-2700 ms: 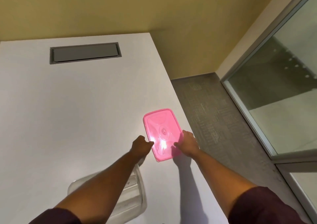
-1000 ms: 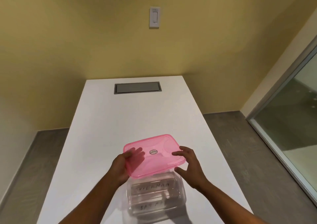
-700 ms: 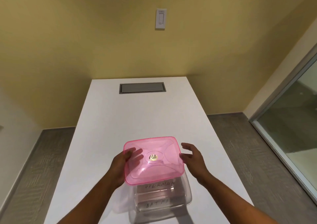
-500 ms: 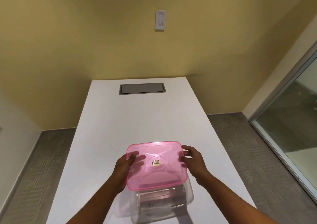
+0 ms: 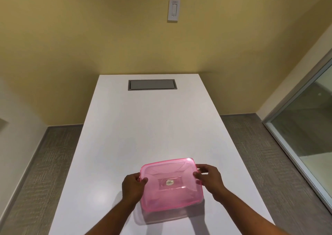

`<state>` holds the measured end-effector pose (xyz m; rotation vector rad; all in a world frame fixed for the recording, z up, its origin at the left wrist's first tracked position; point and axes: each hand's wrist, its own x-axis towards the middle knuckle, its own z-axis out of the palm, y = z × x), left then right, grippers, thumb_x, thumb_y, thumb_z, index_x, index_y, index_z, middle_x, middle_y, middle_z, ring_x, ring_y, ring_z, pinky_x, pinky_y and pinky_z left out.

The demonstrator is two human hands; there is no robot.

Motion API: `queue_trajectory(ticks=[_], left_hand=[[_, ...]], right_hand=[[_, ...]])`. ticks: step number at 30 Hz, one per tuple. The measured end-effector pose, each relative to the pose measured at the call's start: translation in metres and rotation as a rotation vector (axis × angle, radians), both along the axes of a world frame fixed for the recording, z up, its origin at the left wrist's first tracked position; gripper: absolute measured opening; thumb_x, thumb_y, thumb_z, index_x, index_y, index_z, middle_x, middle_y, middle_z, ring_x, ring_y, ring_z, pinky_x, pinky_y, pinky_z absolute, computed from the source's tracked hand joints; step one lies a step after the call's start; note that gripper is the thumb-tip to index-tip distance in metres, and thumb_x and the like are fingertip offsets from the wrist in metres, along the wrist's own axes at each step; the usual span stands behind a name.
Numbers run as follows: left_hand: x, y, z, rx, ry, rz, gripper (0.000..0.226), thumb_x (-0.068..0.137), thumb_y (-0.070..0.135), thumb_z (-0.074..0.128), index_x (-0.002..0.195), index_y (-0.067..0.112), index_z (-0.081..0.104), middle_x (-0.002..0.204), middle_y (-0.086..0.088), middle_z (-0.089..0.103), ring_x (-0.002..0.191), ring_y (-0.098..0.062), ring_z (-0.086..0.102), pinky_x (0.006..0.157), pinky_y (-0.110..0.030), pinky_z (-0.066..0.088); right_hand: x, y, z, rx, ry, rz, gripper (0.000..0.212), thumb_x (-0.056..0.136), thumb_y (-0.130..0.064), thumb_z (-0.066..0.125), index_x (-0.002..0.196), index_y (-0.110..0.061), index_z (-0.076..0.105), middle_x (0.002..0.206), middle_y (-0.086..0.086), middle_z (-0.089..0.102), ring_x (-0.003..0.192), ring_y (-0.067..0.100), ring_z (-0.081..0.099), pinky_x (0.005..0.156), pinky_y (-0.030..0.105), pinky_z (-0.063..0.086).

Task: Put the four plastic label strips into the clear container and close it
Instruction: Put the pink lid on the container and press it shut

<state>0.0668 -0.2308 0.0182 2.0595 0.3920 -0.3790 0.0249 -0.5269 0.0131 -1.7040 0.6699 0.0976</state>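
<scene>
White table (image 5: pixel 147 127) — both hands pinch pink lid (image 5: pixel 170 182) edges.

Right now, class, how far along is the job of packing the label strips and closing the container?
Nearly done. The pink lid sits over the clear container, hiding any strips inside. In hand: the left hand and right hand grip the lid's opposite edges. Left: pressing it down; whether it has sealed cannot be told.

Both forearms reach forward, the left hand (image 5: pixel 133 185) and right hand (image 5: pixel 209 179) each in a curled-finger grip.
</scene>
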Motion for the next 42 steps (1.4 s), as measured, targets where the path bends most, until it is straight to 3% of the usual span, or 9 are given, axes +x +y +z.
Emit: queue_trajectory(ticks=[3,8,12,15,18,22,28,32,42], left_hand=[[-0.004,-0.008,-0.001,0.068,0.002,0.023,0.009,0.084,0.015,0.075,0.082,0.007,0.077,0.066,-0.006,0.068,0.061,-0.020,0.057,0.066,-0.031,0.046],[-0.008,-0.013,-0.010,0.097,0.016,0.024,0.019,0.085,0.017,0.074,0.087,-0.002,0.074,0.090,-0.019,0.075,0.089,-0.034,0.070,0.065,-0.029,0.044],[-0.012,-0.010,-0.016,0.115,0.039,0.017,0.016,0.086,0.018,0.073,0.082,0.002,0.075,0.074,-0.015,0.073,0.072,-0.033,0.066,0.065,-0.031,0.045],[-0.014,-0.006,-0.016,0.109,0.042,-0.001,0.017,0.086,0.019,0.073,0.073,0.007,0.073,0.059,-0.004,0.062,0.057,-0.019,0.050,0.063,-0.031,0.043],[-0.009,-0.002,-0.014,0.120,0.010,-0.034,0.035,0.083,0.020,0.074,0.054,0.012,0.057,0.048,0.005,0.042,0.051,-0.017,0.038,0.055,-0.029,0.033],[0.000,0.000,-0.016,0.151,-0.011,-0.079,0.032,0.083,0.023,0.074,0.063,0.000,0.063,0.054,0.000,0.044,0.056,-0.020,0.039,0.058,-0.030,0.036],[0.004,-0.004,-0.018,0.142,-0.011,-0.077,0.013,0.085,0.023,0.073,0.084,0.010,0.076,0.078,-0.002,0.071,0.079,-0.021,0.065,0.076,-0.031,0.050],[0.007,-0.005,-0.020,0.116,0.006,-0.083,0.017,0.086,0.024,0.073,0.098,0.012,0.075,0.097,-0.003,0.073,0.094,-0.019,0.066,0.085,-0.031,0.052],[0.000,-0.004,-0.029,-0.002,0.060,0.023,0.020,0.086,0.028,0.075,0.101,0.015,0.069,0.088,0.001,0.069,0.085,-0.017,0.064,0.082,-0.033,0.053]], right_hand=[[-0.005,0.001,-0.008,-0.081,0.018,0.006,0.025,0.084,-0.002,0.077,0.105,-0.016,0.076,0.094,0.016,0.070,0.078,0.027,0.073,0.072,0.045,0.065],[-0.008,0.004,-0.016,-0.255,0.043,0.046,0.025,0.088,-0.011,0.074,0.112,-0.019,0.073,0.090,0.003,0.073,0.075,0.026,0.073,0.078,0.047,0.062],[-0.008,0.012,-0.017,-0.444,0.064,0.110,0.027,0.089,-0.023,0.073,0.115,-0.023,0.070,0.094,-0.005,0.072,0.082,0.013,0.069,0.081,0.037,0.057],[-0.009,0.015,-0.018,-0.514,0.059,0.118,0.027,0.090,-0.028,0.072,0.117,-0.024,0.069,0.095,-0.008,0.070,0.083,0.009,0.067,0.081,0.035,0.056],[-0.007,0.015,-0.019,-0.559,0.044,0.101,0.026,0.090,-0.031,0.071,0.115,-0.025,0.069,0.092,-0.012,0.068,0.080,0.005,0.066,0.078,0.033,0.054],[-0.004,0.012,-0.023,-0.587,0.030,0.102,0.024,0.092,-0.030,0.070,0.115,-0.024,0.069,0.091,-0.012,0.068,0.080,0.005,0.065,0.075,0.031,0.052],[0.000,0.010,-0.028,-0.565,0.002,0.103,0.022,0.093,-0.023,0.069,0.115,-0.020,0.069,0.095,-0.007,0.067,0.086,0.011,0.063,0.079,0.032,0.051],[0.000,0.009,-0.032,-0.559,-0.004,0.087,0.022,0.093,-0.020,0.070,0.114,-0.017,0.067,0.098,-0.004,0.064,0.088,0.014,0.063,0.080,0.035,0.052],[0.001,0.004,-0.041,-0.525,0.028,0.090,0.022,0.093,-0.020,0.070,0.115,-0.017,0.067,0.102,0.000,0.067,0.091,0.016,0.065,0.084,0.037,0.053]])
